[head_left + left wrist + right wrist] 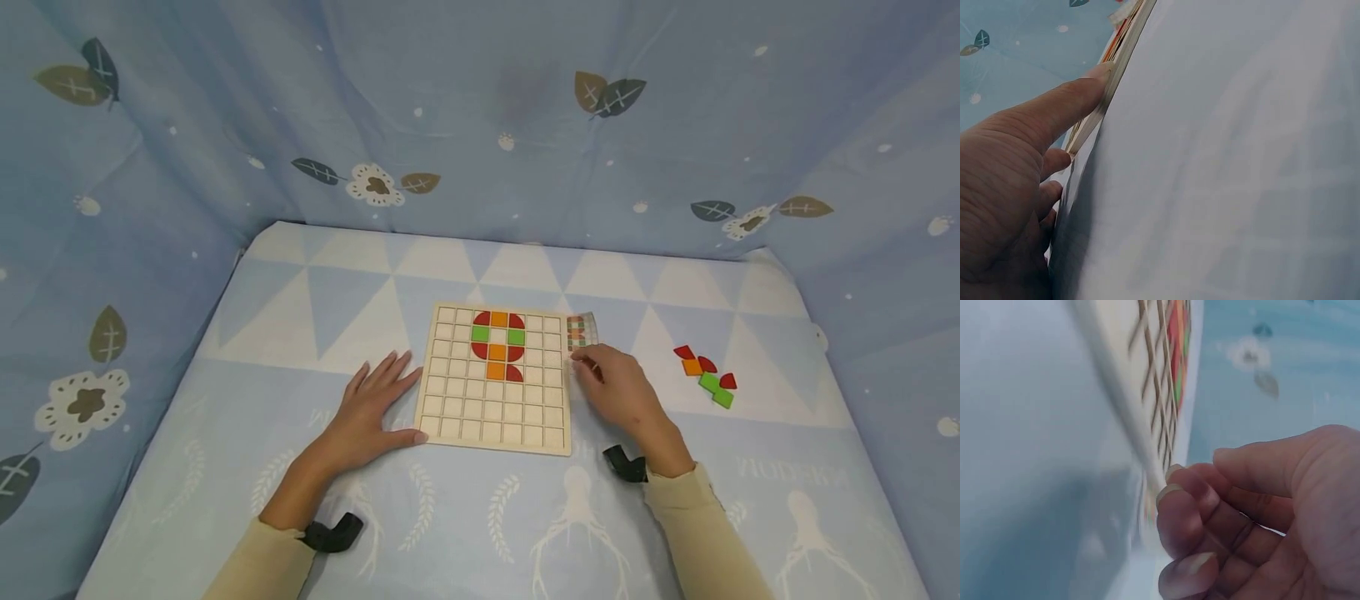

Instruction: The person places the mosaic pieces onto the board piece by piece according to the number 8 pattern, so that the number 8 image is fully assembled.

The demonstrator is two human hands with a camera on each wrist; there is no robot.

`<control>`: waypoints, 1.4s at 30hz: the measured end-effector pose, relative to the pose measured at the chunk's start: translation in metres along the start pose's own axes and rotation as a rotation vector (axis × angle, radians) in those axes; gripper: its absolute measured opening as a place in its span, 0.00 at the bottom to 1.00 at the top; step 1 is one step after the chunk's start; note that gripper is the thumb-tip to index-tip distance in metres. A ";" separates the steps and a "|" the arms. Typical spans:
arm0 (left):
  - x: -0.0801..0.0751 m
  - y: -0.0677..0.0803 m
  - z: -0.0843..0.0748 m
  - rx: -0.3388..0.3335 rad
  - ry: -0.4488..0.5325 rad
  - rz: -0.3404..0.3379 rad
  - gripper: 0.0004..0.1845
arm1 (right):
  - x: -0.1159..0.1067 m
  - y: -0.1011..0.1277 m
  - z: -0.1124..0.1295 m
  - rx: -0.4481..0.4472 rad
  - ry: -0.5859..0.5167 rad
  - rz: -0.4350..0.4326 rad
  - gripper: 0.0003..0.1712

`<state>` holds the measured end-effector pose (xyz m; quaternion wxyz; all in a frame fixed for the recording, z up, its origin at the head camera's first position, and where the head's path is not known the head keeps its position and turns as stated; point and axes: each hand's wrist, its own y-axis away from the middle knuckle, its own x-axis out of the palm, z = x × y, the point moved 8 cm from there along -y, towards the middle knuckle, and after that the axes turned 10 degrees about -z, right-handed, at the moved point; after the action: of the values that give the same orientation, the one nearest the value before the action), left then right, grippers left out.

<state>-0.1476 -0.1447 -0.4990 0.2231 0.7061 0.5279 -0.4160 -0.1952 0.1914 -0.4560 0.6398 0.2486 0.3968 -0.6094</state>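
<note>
A wooden grid board (pixel 495 379) lies in the middle of the cloth, with red, orange and green tiles (pixel 498 344) set in its upper middle cells. My left hand (pixel 371 408) lies flat beside the board's left edge. Its thumb (pixel 1079 94) presses against the board's rim (pixel 1119 50) near the front left corner. My right hand (pixel 615 387) sits at the board's right edge with its fingers curled, the fingertips (pixel 1172 481) touching the board's rim (pixel 1147 375). Nothing shows inside that hand. A small pattern card (pixel 582 330) lies just beyond its fingertips.
A loose cluster of red, orange and green tiles (pixel 707 375) lies on the cloth to the right of my right hand. Blue leaf-print fabric walls (pixel 480 125) enclose the table on the left, back and right. A black wrist strap (pixel 626 463) sits on each forearm.
</note>
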 end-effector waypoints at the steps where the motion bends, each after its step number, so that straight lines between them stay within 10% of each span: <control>1: 0.000 0.000 0.000 0.003 -0.001 0.000 0.50 | -0.006 0.000 -0.007 0.021 0.017 -0.006 0.14; 16: -0.002 0.001 0.000 0.019 0.003 -0.007 0.50 | -0.094 0.034 -0.120 0.370 0.274 0.009 0.24; 42: -0.001 0.001 0.001 -0.007 0.028 0.000 0.50 | -0.097 0.055 -0.167 0.719 0.222 0.039 0.24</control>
<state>-0.1470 -0.1463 -0.4990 0.2182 0.7111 0.5324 -0.4041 -0.1700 0.3890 -0.4805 0.4764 0.5295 0.2199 -0.6666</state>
